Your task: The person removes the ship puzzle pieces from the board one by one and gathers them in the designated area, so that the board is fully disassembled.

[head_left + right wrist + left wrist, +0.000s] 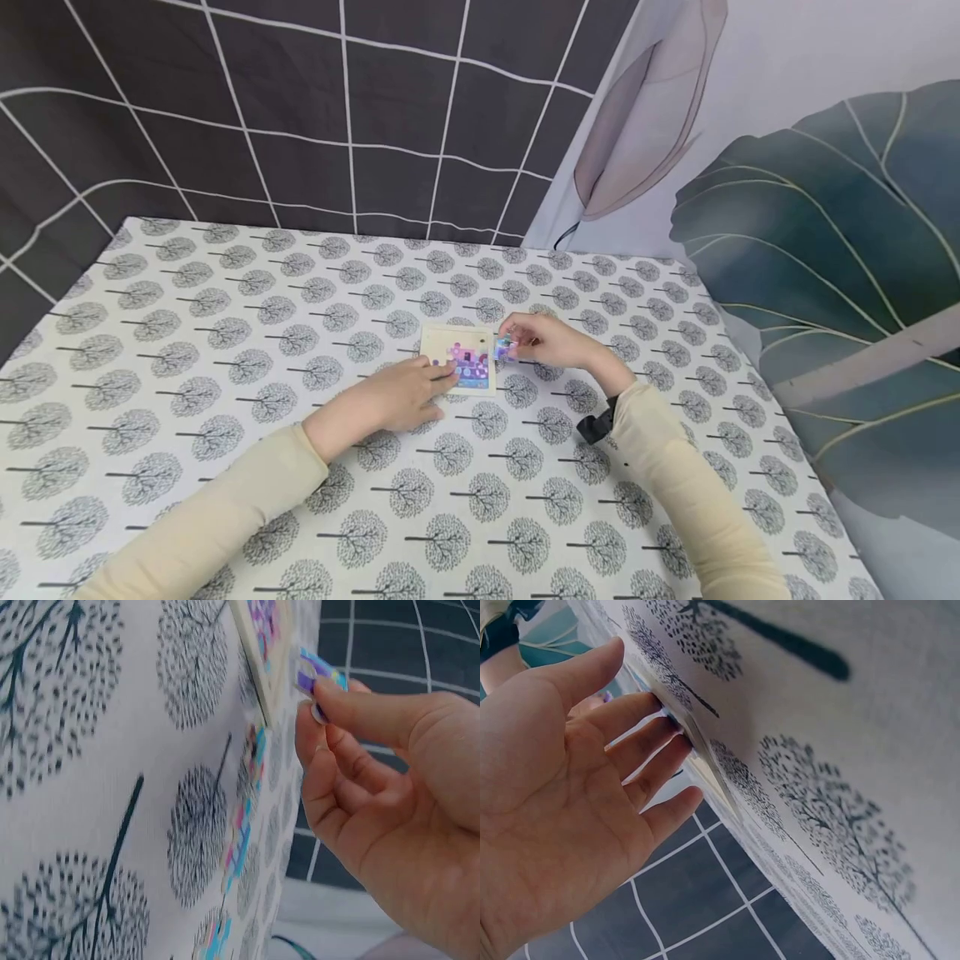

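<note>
A small jigsaw puzzle in a cream-coloured frame (438,340) lies on the tablecloth, its picture pink, purple and blue. My left hand (405,393) rests at the puzzle's left side, fingertips on it. In the left wrist view the left hand (577,787) has its fingers extended toward the frame's edge (712,776). Between thumb and fingers my right hand (551,340) pinches a blue-and-purple puzzle piece (504,347), just right of the frame. The right wrist view shows the piece (307,673) raised off the cloth, partly covered by the thumb of the right hand (382,765).
More colourful puzzle pieces (238,844) lie on the cloth beside the frame in the right wrist view. The table wears a white tree-print cloth (450,500). A dark gridded curtain (300,108) and a leaf-print curtain (810,225) hang behind and to the right.
</note>
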`<state>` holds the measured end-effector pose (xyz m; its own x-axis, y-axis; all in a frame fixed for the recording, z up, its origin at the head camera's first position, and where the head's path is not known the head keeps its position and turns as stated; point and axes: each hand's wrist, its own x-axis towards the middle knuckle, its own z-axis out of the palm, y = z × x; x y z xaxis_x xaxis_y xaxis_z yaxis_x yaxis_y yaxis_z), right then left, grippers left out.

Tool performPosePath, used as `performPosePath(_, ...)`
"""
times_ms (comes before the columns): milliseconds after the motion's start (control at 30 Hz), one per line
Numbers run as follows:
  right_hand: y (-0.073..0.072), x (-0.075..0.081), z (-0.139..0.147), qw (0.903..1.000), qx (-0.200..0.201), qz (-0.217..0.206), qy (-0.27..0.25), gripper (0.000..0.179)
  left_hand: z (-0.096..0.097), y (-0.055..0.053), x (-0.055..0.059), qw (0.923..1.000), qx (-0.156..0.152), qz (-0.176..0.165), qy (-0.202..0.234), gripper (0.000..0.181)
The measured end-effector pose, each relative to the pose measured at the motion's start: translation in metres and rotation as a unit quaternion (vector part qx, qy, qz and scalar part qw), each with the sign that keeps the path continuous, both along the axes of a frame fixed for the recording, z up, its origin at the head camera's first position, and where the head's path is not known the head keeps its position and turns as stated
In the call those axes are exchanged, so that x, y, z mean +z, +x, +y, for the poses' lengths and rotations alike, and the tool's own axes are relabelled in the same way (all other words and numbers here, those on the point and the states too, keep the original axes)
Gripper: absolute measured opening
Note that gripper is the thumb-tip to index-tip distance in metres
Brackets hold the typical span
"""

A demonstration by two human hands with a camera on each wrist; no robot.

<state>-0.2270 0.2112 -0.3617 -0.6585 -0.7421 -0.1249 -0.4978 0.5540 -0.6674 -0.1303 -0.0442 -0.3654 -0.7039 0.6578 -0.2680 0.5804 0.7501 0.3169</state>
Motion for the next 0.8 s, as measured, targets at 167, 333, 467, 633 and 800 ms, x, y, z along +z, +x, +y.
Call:
performPosePath(167, 0.002, 0.002, 0.01, 0.9995, -0.008, -0.032, 0.002, 0.027, -0.001, 0.0, -0.002, 1.0, 0.002, 0.001, 0.003, 0.058)
performPosePath(333, 0.005, 0.001, 0.017, 0.9994, -0.011, -0.033, -0.001, 0.025, 0.0, 0.0, -0.002, 0.9999, 0.01, -0.002, 0.01, 0.058)
performPosePath(467, 0.009, -0.005, 0.019, 0.9994, -0.012, -0.034, 0.0, 0.023, 0.0, 0.001, -0.002, 0.9998, 0.015, -0.009, 0.01, 0.058)
performPosePath(633, 0.013, -0.015, 0.02, 0.9994, -0.008, -0.027, 0.019, 0.022, 0.0, 0.002, -0.002, 0.9998, 0.015, -0.009, 0.012, 0.057)
performPosePath(800, 0.014, -0.016, 0.02, 0.9993, -0.022, -0.011, 0.026, 0.022, 0.0, 0.0, 0.0, 0.9999, 0.008, 0.007, 0.007, 0.057)
